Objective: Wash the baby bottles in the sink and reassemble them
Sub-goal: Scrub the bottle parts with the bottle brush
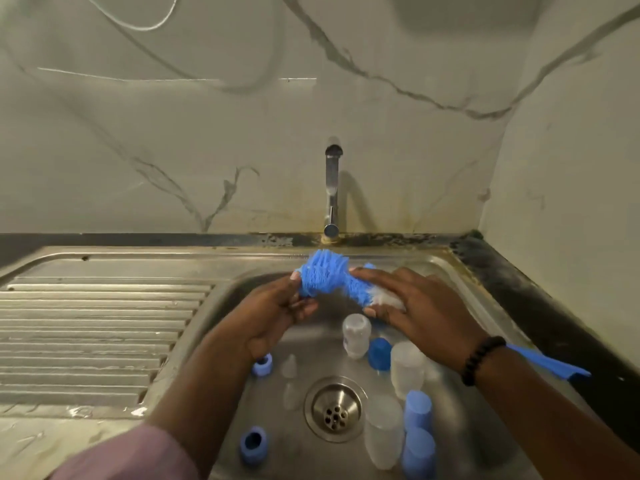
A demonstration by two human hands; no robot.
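I look down into a steel sink whose ribbed drainboard runs off toward nine o'clock, with the tap dry at twelve. Largest of what I hold is a blue net scrubber stretched across the top of the basin: my left hand pinches its bunched end with curled fingers, and my right hand clasps the other end, where a patch of white lather or a clear part shows; I cannot tell which. Below, the bottle parts lie loose around the drain: a clear bottle at twelve o'clock of it, more clear bottles and blue caps from two to five o'clock, blue rings at ten and seven, and small clear teats at ten. I judge washing has barely begun. To do it well, I would spread the lather evenly through the net, keep the grip firm because wet plastic slips, then scrub each piece singly, threads included.
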